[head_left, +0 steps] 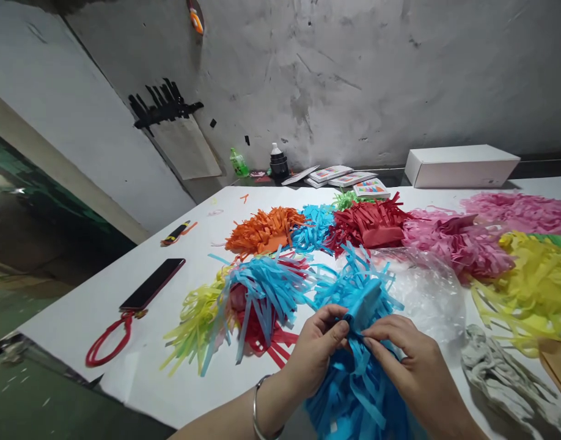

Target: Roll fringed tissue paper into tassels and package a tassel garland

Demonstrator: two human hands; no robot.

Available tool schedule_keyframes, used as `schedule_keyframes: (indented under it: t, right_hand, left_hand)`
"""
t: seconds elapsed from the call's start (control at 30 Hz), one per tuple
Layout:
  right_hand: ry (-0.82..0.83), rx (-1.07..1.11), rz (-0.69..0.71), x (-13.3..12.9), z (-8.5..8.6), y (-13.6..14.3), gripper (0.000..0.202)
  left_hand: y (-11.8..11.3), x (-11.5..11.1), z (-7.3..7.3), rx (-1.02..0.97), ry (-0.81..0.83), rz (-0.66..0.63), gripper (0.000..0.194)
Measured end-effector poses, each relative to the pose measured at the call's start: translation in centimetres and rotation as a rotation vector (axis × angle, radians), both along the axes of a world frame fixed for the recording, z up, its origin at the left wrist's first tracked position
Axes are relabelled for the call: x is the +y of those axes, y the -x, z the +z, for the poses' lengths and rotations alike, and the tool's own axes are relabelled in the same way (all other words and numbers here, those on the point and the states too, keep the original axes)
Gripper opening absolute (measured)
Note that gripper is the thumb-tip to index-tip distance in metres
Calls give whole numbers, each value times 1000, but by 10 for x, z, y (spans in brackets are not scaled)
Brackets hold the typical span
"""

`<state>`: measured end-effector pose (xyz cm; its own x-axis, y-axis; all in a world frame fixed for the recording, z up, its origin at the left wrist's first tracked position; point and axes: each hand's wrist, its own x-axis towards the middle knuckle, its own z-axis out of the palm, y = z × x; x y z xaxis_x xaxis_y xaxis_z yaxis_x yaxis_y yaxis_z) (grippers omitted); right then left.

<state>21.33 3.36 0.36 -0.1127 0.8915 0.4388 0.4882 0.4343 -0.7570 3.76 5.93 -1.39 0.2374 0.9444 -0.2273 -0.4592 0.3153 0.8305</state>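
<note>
A blue paper tassel bundle [367, 391] hangs between my hands at the front of the white table [147, 354], its fringe strips trailing down. My left hand [319, 342] pinches its gathered part between thumb and fingers. On the other side, my right hand [409, 351] is closed on the same bundle, thumb and forefinger pinching a strip. More blue fringe [354, 284] rises just beyond my fingers; whether it is all one piece I cannot tell. Left of my hands lie tassels in light blue [271, 281], red [257, 330] and yellow-green [198, 321].
Orange [266, 231], red [372, 220], pink [459, 241] and yellow [537, 275] fringe heaps line the back and right. A clear plastic bag [420, 293] and grey cloth [500, 373] lie right. A phone [152, 284], cutter [175, 233] and white box [461, 166] are also there.
</note>
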Motion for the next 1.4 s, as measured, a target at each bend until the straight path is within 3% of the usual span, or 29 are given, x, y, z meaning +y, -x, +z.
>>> schedule_keyframes:
  t: [0.2,0.33,0.5,0.67,0.73,0.83,0.97,1.17,1.4]
  right_hand:
    - [224,179,48,-1,10,-1,16]
    - [344,314,15,1,8,-2,22]
    - [383,364,34,5,4,-4,27]
    - [111,168,-86,-1,2,-2,13]
    - [-68,69,-32,-3,1,-2,11]
    - [-265,-114,81,-4,1,-4,25]
    - [-327,-210,21,-3,4,-7,22]
    - [-215,-201,10,-3,3,-6,8]
    - [98,-55,67,-4,5,-6,21]
  left_hand:
    - [0,-1,-2,7,12,11,47]
    - [1,-1,-3,3,14,16,45]
    - [2,-2,-1,-6,11,23,43]
    - [3,-1,-2,-9,-1,26,41]
    - [3,-1,-2,-7,-15,22,40]
    - [4,-1,-2,18,-45,24,39]
    - [4,-1,-2,32,-46,18,41]
    - [5,-2,-1,69,-57,27,42]
    - [5,-3,0,103,-88,23,42]
